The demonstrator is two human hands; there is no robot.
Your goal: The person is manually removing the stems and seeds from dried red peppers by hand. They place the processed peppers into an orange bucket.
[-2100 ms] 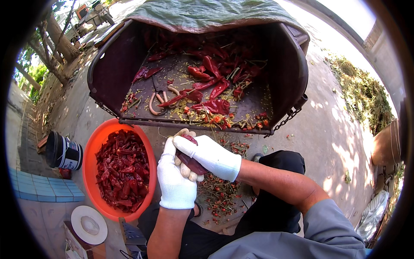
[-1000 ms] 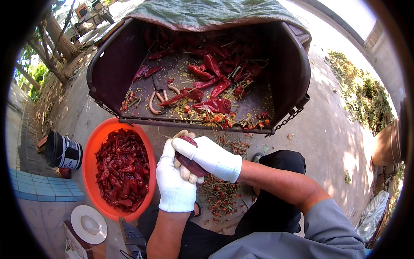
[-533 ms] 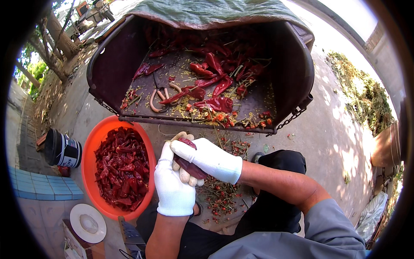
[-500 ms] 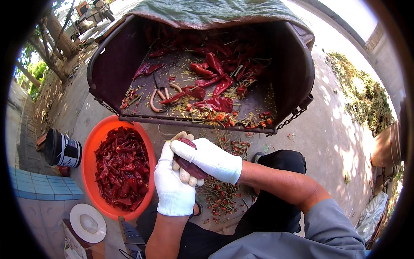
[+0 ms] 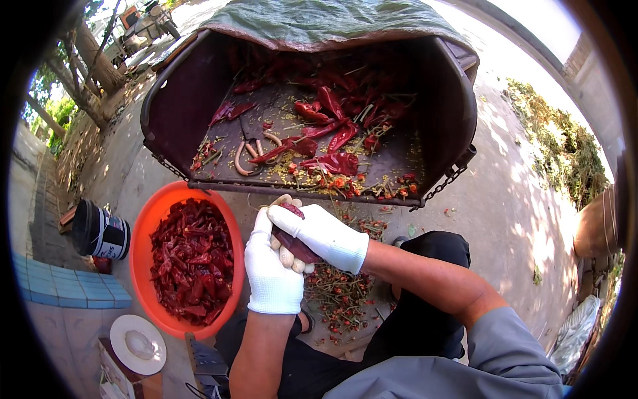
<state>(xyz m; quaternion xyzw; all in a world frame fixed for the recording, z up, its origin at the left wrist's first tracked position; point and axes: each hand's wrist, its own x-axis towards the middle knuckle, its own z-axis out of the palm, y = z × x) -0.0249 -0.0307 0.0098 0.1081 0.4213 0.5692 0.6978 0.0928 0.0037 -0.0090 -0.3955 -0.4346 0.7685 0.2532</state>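
Note:
Both of my hands wear white gloves with cream-coated fingers and meet in front of the cart's open end. A dark red chili pepper [image 5: 297, 246] lies between them, partly covered by the fingers. My left hand [image 5: 274, 276] is closed around it from below and the left. From the right, my right hand [image 5: 329, 238] grips the same pepper, its thumb across the upper end. Left of the hands stands an orange basin [image 5: 138, 266] heaped with red chili pieces [image 5: 189, 259]. Beyond the hands, whole red peppers [image 5: 335, 161] and scissors [image 5: 246, 159] with pinkish handles lie on the cart bed.
The dark metal cart [image 5: 450, 120] has side chains and a green tarp [image 5: 332, 23] over its far part. Cut stems and scraps [image 5: 340, 299] litter the ground by my legs. A black bucket [image 5: 100, 229] and a white round lid [image 5: 137, 344] are at left. Dry plants [image 5: 555, 143] lie at right.
The view has shifted slightly. My hands stay closed on the chili pepper with almost the same grip, and the right forearm has turned a little. The basin and cart contents look the same.

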